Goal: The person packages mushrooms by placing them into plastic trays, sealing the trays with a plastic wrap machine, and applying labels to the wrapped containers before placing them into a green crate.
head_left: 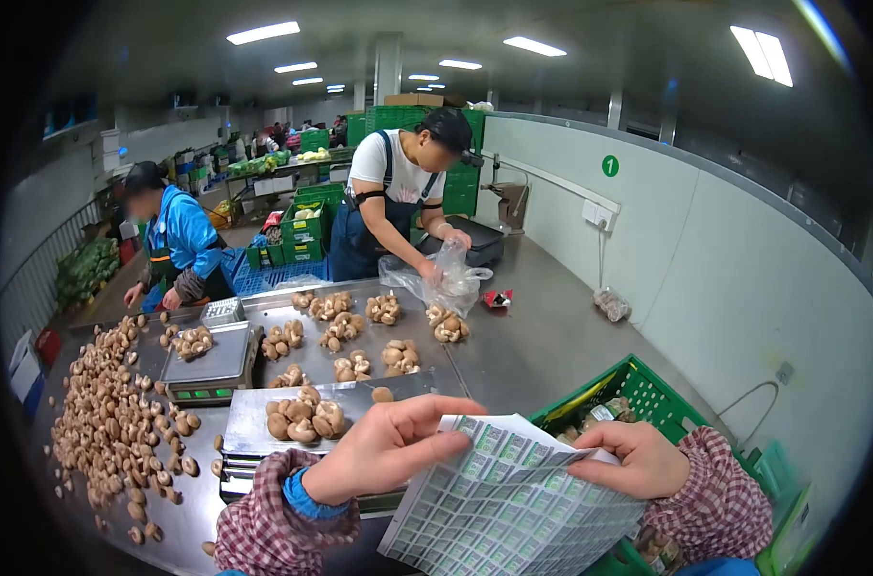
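Note:
A sheet of printed labels (pixel 513 490), with rows of small green and grey stickers, hangs tilted in front of me. My right hand (pixel 638 461) grips its right edge between thumb and fingers. At the upper left corner, my left hand (pixel 393 446) has thumb and forefinger closed about the sheet's edge; whether a single label is between them I cannot make out. Just beyond my left hand, a pile of shiitake mushrooms (pixel 305 417) sits on a scale (pixel 249 420). Below my right hand, a green crate (pixel 657 389) holds bagged mushrooms (pixel 605 415).
Loose mushrooms (pixel 120 413) spread over the left of the steel table (pixel 513 355). Several mushroom piles (pixel 398 357) lie mid-table. A second scale (pixel 206 360) carries more. Across, a person (pixel 388 192) handles a clear plastic bag (pixel 446 278); another person (pixel 182 240) stands at left.

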Demonstrator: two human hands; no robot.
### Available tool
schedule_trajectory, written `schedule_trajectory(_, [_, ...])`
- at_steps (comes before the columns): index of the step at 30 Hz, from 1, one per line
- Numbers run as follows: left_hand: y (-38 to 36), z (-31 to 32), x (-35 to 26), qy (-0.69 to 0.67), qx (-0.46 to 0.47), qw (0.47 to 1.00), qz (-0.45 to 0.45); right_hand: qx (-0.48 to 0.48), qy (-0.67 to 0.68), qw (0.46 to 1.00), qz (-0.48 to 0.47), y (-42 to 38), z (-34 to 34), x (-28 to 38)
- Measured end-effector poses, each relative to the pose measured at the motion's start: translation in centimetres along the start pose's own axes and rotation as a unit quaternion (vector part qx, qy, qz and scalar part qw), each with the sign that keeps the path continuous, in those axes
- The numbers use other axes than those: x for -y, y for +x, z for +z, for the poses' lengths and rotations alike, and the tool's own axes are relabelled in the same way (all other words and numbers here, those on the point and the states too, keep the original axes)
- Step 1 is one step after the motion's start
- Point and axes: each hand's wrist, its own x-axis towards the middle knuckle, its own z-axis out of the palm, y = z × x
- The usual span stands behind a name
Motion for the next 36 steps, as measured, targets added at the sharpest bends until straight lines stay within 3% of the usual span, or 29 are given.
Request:
schedule_trajectory(2, [0.8,1.2,-0.1,-0.014,-0.041,0.998,-0.042,0.01,-0.033,0.999,0.012,-0.5,-1.3,-0.3])
schedule_trajectory(4, [1.3,2.4,1.4,-0.016,-0.075,0.997,0.0,0.017,-0.068,0.997,0.024,-0.7,-2.3,-1.1])
schedule_trajectory(6, [1.6,3.0,1.9,0.159,-0.113,0.981,0.01,-0.005,-0.065,0.997,-0.027,-0.9,-2.9,-2.4])
schedule_trajectory(8, [2.7,3.9,1.7,0.158,-0.099,0.982,0.026,0.0,-0.082,0.995,-0.052,-0.9,-3.9,-2.9])
schedule_trajectory(10, [4.2,5.6,0.7,-0.058,-0.121,0.988,0.072,0.014,-0.092,0.993,-0.071,-0.7,-4.4,-3.2])
schedule_trajectory(13, [4.6,6.1,0.7,0.045,-0.078,0.995,0.044,-0.031,-0.055,0.987,-0.148,-0.2,-4.6,-3.7])
schedule_trajectory(16, [5.0,7.0,2.0,0.162,-0.099,0.981,0.036,-0.039,-0.066,0.99,-0.121,-0.2,-5.1,-5.1])
schedule_trajectory(17, [5.0,7.3,2.3,0.205,-0.123,0.969,0.059,-0.042,-0.059,0.996,-0.053,-0.6,-5.4,-4.8])
schedule_trajectory(18, [5.0,7.5,2.7,0.247,-0.147,0.954,0.08,-0.039,-0.051,0.997,-0.049,-0.6,-5.8,-4.8])
schedule_trajectory(19, [4.9,7.5,2.9,0.294,-0.155,0.942,0.047,-0.029,-0.082,0.995,-0.057,-0.7,-6.1,-4.9])
schedule_trajectory(22, [5.3,7.9,3.4,0.245,-0.156,0.955,0.056,-0.011,-0.123,0.988,-0.095,-0.3,-6.2,-6.2])
schedule_trajectory(24, [5.7,8.3,3.7,0.184,-0.149,0.968,0.079,-0.094,-0.086,0.981,-0.148,0.1,-5.6,-5.9])
schedule_trajectory(26, [5.6,8.5,3.6,0.193,-0.063,0.97,0.136,-0.055,-0.094,0.985,-0.136,-0.2,-5.8,-6.1])
schedule_trajectory(27, [5.2,8.6,4.0,0.185,-0.079,0.969,0.143,-0.017,-0.099,0.987,-0.123,-0.3,-5.7,-6.2])
schedule_trajectory(29, [4.6,8.3,3.9,0.217,-0.097,0.965,0.113,0.079,-0.114,0.988,-0.063,-0.6,-5.9,-5.5])
schedule_trajectory(30, [4.3,8.1,3.9,0.252,-0.112,0.958,0.085,0.08,-0.115,0.988,-0.062,-0.5,-5.9,-5.4])
schedule_trajectory(32, [4.1,7.8,4.3,0.261,-0.109,0.957,0.072,0.052,-0.118,0.986,-0.107,0.0,-6.0,-5.4])
schedule_trajectory(33, [4.0,7.6,4.4,0.26,-0.1,0.959,0.054,0.007,-0.182,0.967,-0.179,0.8,-5.9,-5.7])
schedule_trajectory(36, [3.9,7.6,4.3,0.243,-0.078,0.967,0.023,0.019,-0.127,0.97,-0.207,2.5,-4.8,-3.8])
